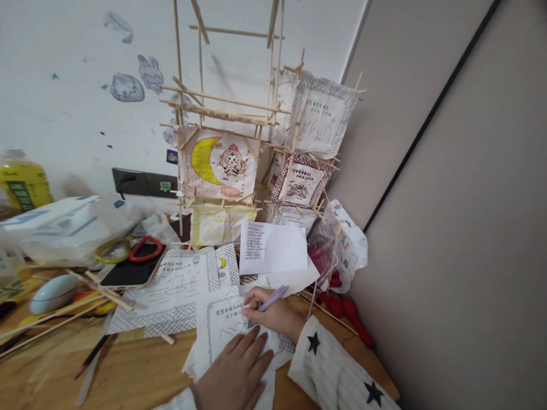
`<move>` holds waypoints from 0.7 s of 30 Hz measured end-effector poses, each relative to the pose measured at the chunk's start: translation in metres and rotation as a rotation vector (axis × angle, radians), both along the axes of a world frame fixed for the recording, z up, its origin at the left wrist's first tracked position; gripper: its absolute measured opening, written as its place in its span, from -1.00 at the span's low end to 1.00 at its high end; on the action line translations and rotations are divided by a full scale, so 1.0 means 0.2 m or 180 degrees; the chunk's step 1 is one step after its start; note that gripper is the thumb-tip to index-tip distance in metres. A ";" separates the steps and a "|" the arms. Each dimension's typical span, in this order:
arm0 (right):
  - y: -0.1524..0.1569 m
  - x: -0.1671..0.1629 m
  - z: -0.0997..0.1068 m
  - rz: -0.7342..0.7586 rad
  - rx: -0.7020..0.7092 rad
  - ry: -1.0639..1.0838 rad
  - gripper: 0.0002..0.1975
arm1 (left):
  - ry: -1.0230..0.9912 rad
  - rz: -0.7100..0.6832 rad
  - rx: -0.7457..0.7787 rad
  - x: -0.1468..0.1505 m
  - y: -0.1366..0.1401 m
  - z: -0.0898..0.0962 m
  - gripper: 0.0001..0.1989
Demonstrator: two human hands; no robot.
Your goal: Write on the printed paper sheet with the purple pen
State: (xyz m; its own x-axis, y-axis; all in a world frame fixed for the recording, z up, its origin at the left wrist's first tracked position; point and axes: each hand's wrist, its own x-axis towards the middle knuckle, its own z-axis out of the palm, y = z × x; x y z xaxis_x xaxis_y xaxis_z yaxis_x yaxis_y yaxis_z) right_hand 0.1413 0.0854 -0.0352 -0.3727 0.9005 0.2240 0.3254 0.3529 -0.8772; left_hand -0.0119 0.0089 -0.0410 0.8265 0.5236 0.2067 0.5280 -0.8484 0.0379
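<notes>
My right hand [271, 317] is closed around a light purple pen [275, 297], its tip down near the writing on a white paper sheet [213, 344]. Handwritten characters, a patterned border and a line drawing show on that sheet. Lying flat on its lower part is my left hand [234, 372], fingers stretched out and a little apart. More drawn sheets [179, 285] with hatched borders, a boat and a yellow moon lie just to the left. Behind them a page of handwritten lines [271, 250] leans against a wooden-stick frame [227, 115].
Decorated paper panels [323, 113] hang on the stick frame. At the left are a phone [132, 271], red-handled scissors [145, 249], a pale blue egg-shaped object [53, 294], loose sticks [46, 322], a tissue pack [68, 226] and a yellow bottle [21, 182]. A red object [350, 317] lies right.
</notes>
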 end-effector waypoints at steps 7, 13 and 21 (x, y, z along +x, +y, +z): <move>0.00 0.00 -0.01 -0.0019 -0.0094 -0.0021 -0.89 | -0.0074 -0.0008 -0.0030 0.00 0.00 0.00 -0.57; 0.00 0.00 -0.01 0.0032 -0.0060 0.0027 -0.89 | -0.0116 0.0047 -0.0012 0.00 0.00 -0.02 -0.58; -0.01 0.00 0.02 0.0066 -0.0142 0.0025 -0.90 | -0.0083 0.0025 0.0101 0.00 0.01 -0.03 -0.53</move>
